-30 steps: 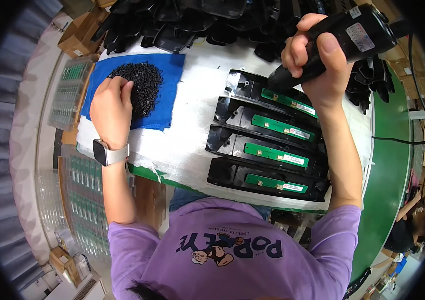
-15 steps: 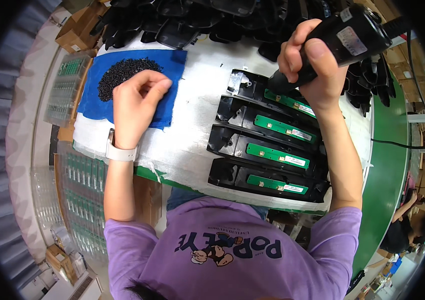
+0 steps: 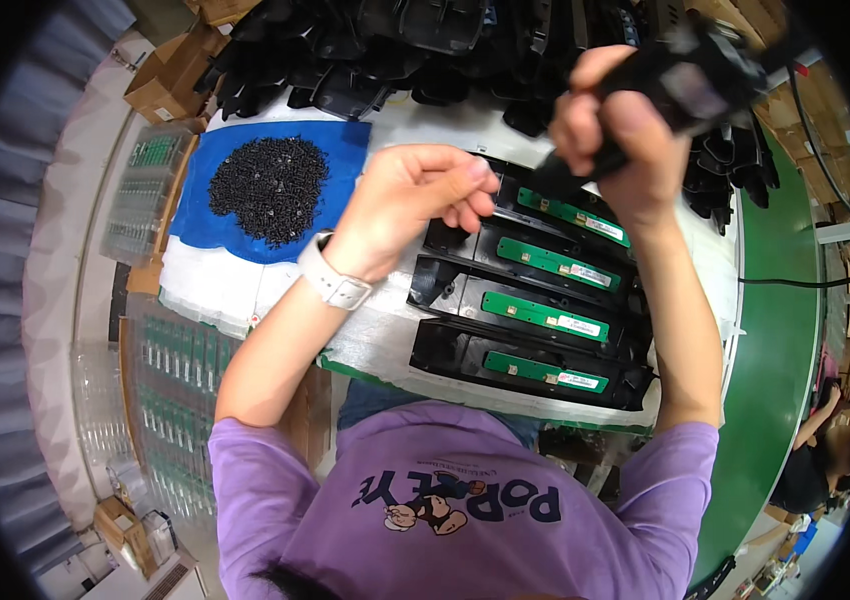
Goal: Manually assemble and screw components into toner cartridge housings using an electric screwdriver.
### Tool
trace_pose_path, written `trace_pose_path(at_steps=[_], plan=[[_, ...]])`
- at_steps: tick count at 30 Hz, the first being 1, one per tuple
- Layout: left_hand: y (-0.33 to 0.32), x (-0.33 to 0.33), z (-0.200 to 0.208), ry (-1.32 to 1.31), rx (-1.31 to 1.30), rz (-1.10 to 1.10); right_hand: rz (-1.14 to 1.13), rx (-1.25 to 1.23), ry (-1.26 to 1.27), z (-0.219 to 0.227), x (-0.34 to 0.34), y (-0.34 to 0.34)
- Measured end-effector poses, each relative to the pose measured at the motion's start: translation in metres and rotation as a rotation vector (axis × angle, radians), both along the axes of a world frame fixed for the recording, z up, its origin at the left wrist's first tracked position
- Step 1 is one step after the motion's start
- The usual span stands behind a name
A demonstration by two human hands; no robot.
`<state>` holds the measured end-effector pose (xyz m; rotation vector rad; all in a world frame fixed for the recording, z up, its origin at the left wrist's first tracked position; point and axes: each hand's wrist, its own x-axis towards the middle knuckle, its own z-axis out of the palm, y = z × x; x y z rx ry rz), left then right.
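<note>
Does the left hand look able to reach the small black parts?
Probably yes: the small black parts lie uncovered on the blue cloth, and nothing visible blocks the left hand.

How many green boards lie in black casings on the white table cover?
4: the top board, nearest the right hand; the second board below it; then the third board; the bottom board, nearest the purple shirt. The right hand could hide more.
</note>
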<state>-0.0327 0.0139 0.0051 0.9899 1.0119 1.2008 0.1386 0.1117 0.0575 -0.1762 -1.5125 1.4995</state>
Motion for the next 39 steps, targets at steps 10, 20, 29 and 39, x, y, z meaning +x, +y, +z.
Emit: trace_pose_path(at_steps=[10,20,29,39], plan=[[0.022,0.05,0.01,-0.14,0.007,-0.219,0.143,-0.116,0.464,0.055,0.098,-0.015],[0.021,0.056,0.001,-0.134,0.039,-0.193,0.224,-0.086,0.423,0.035,0.086,-0.006],[0.015,0.055,-0.003,-0.014,0.129,-0.126,0.062,-0.171,0.352,0.034,0.071,-0.019],[0.009,0.053,-0.005,-0.088,0.155,-0.018,-0.11,-0.264,0.443,0.025,0.063,-0.02]])
